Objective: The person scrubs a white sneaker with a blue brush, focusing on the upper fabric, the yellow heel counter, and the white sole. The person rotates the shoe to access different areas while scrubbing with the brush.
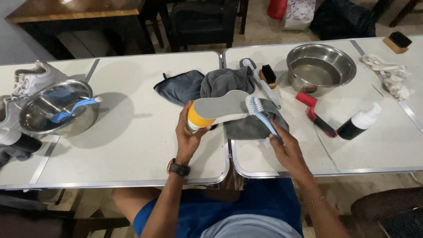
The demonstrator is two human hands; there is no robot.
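- Spanning the view, two pale folding desk [132, 145] tops are meeting at a seam, with a tiled floor and dark chairs behind.
- Sitting right is a steel bowl [320, 68]; left, another bowl [57, 108] with a blue brush.
- Standing near the right edge is a black bottle [359, 124] with a white pump.
- Gripping a grey insole [220, 107] with an orange heel, the left hand [190, 132] is closed above grey cloths.
- Clasping a blue toothbrush [261, 115], the right hand [288, 150] is pressing bristles onto the insole.

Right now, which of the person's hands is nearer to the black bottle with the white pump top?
The right. The right hand, gripping a blue toothbrush, is just left of the black bottle with the white pump top. The left hand, holding a grey-and-yellow shoe insole, is farther left.
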